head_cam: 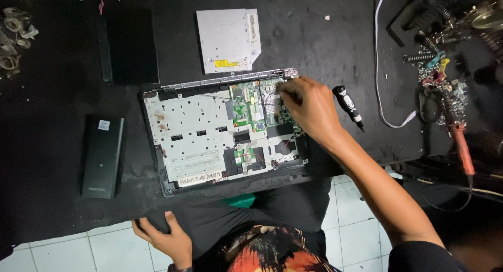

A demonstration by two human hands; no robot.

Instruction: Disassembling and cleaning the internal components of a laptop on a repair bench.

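Right hand: the right hand (309, 107) reaches over the opened laptop base with bare green circuit board (225, 133); its fingers are pinched together at the board's upper right part, but what they pinch I cannot tell.
Left hand: the left hand (165, 238) rests on the near edge of the black work table (52, 209), fingers spread, holding nothing.
Laptop base: it lies in the middle of the table, in front of the person.
Near the right hand: a small black screwdriver (350, 107) lies just beside it.
Further away: a white flat optical drive (229, 40) behind the laptop, a black rectangular battery pack (102, 156) to the left.
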